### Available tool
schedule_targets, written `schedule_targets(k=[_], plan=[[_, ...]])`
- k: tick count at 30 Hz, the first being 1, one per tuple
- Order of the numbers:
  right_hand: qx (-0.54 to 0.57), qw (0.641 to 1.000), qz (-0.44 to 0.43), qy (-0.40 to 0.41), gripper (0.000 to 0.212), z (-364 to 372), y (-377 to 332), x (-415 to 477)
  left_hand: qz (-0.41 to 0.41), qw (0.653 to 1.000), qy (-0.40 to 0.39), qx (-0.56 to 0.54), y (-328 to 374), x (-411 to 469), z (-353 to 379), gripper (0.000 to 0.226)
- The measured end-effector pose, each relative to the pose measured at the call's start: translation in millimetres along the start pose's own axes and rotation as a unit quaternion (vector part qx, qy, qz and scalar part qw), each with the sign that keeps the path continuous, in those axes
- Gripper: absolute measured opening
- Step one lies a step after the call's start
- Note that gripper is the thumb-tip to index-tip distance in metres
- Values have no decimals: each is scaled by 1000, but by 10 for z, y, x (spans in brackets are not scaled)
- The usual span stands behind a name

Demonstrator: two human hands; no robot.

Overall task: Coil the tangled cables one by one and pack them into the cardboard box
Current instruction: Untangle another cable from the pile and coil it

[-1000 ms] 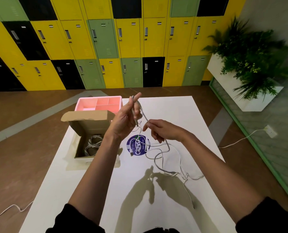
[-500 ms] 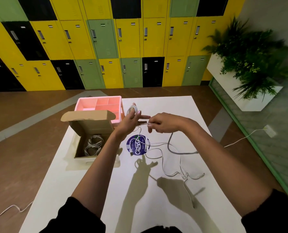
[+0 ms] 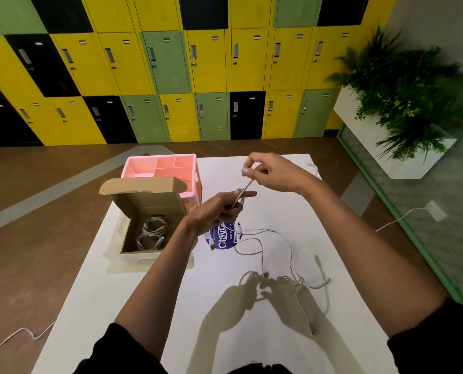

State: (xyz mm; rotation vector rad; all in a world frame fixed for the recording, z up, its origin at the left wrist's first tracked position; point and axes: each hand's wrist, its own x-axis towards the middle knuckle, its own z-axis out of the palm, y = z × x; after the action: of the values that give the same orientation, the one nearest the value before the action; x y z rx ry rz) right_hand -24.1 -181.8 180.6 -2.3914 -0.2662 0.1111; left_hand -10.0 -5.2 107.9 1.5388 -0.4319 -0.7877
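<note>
Linking left hand [image 3: 214,210], right hand [image 3: 272,172]: cable [image 3: 247,185] (seemingly looped) over table [image 3: 292,209] centre.

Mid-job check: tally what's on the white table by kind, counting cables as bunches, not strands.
Cardboard box: 1
Pink organiser: 1
Purple round sticker: 1
Coiled cable bundle, in the box: 1
Loose cable tangle: 1
Total: 5

White cable [image 3: 262,256] trails tangled; cardboard box [image 3: 149,203] holds coiled cables [image 3: 152,233].
</note>
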Motion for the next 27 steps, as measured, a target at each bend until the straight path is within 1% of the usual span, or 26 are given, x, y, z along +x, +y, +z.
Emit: schedule_targets(k=[4, 8, 12, 16, 17, 19, 21, 24, 27], plan=[[38, 999, -6, 16, 12, -20, 12, 6, 21, 990, -57, -127, 3, -42, 5, 46], [96, 995, -20, 20, 19, -21, 92, 6, 49, 962, -115, -243, 31, -84, -8, 41], [127, 991, -35, 10, 28, 28, 112, 16, 56, 934, -131, -327, 65, -91, 4, 43], [190, 980, 3, -65, 50, 120, 146, -30, 72, 913, -132, -379, 41, -59, -6, 46], [214, 973, 3, -91, 52, 136, 161, -47, 74, 906, -139, -392, 25, -45, -25, 46], [250, 958, 6, -142, 45, 159, 200, -70, 77, 893, -157, -414, -9, -30, -72, 46], [251, 950, 9, -188, 39, 171, 228, -93, 80, 888, -162, -423, -52, -25, -123, 44], [239, 947, 12, -213, 36, 198, 261, -123, 74, 892, -150, -420, -92, -33, -158, 40], [221, 955, 24, -199, 38, 234, 254, -144, 52, 915, -121, -381, -83, -38, -159, 43]])
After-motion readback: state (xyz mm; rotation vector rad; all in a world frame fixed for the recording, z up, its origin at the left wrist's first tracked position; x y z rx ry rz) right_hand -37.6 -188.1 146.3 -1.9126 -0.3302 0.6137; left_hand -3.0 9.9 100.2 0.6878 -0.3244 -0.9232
